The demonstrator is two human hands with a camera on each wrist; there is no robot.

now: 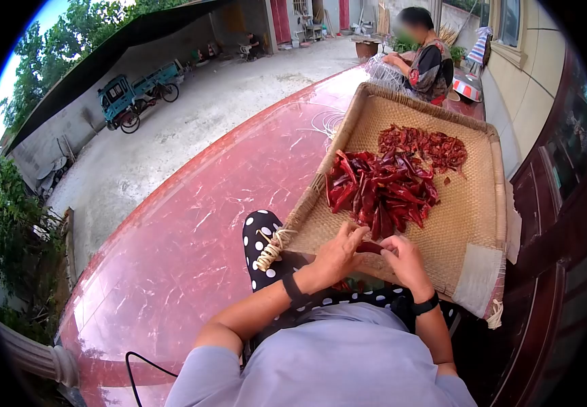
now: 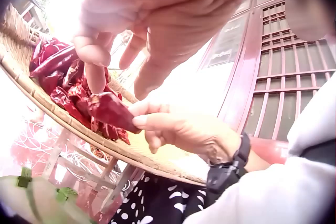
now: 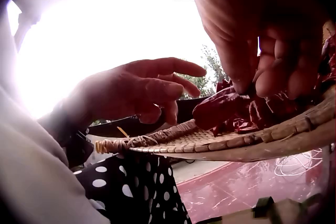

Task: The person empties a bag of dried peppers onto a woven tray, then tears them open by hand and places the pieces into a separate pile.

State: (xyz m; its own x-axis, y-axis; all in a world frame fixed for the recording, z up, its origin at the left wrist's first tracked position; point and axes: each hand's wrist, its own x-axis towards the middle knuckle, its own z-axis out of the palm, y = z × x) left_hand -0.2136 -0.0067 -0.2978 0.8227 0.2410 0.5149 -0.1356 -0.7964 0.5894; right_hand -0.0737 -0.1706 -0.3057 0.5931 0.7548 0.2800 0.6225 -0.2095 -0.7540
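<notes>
At lower centre, the right hand (image 1: 406, 261) pinches a chili pepper (image 1: 369, 247); the left hand (image 1: 334, 259), loosely spread, holds nothing. A slack pinch could drop it outside the woven tray (image 1: 471, 203).

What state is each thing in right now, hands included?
Held pepper: pinched near one end
Right hand: pinching that pepper
Left hand: fingers loosely spread, holding nothing
Pepper pile: heaped, red, glossy
Small red pieces: loose, spread beyond the pile
Woven tray: partly covered, weave showing
Blue three-wheeler: standing, no rider visible
</notes>
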